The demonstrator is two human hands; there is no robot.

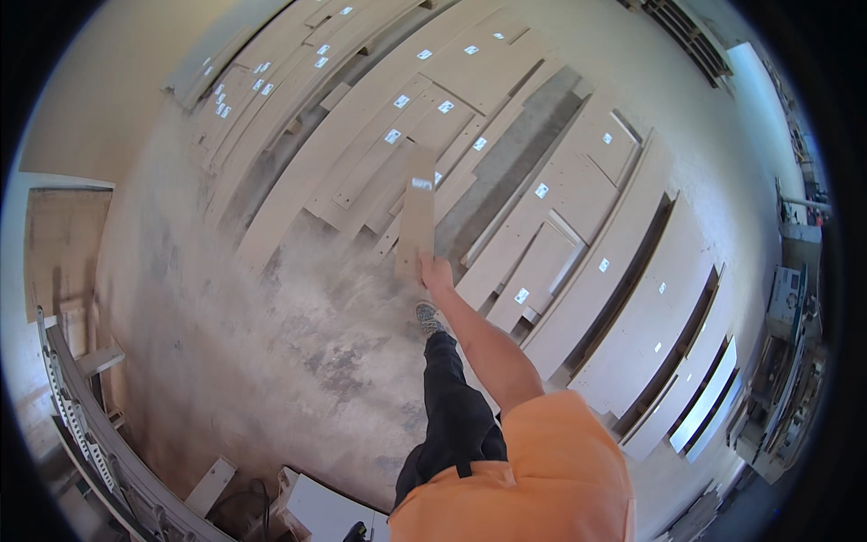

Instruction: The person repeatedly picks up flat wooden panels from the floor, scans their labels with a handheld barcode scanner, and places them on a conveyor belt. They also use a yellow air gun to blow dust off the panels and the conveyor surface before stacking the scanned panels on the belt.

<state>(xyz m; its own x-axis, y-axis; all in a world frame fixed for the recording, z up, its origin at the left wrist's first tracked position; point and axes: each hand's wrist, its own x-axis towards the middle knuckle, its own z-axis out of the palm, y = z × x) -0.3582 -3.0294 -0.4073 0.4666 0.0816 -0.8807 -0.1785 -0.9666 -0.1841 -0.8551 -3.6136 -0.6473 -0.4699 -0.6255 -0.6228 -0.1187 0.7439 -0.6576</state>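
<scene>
My right hand (436, 273) is closed round the near end of a narrow beige board (416, 221) with a white label near its far end. The arm is stretched out forward, and the board points away from me, overlapping the stacked panels behind it. Closest to the hand on the right is a stack of beige panels (506, 244) with white labels. Beyond the board lies another group of labelled panels (370, 154) in several sizes. My left hand is not in view.
Farther left lie more labelled panels (280, 81). To the right, large flat panels (632, 289) lie in rows with dark gaps. My shoe (427, 316) is on the worn concrete floor (316, 343). Curved metal rails (77, 425) stand at lower left, near a white box-like surface (325, 510). Machinery (786, 361) lines the right.
</scene>
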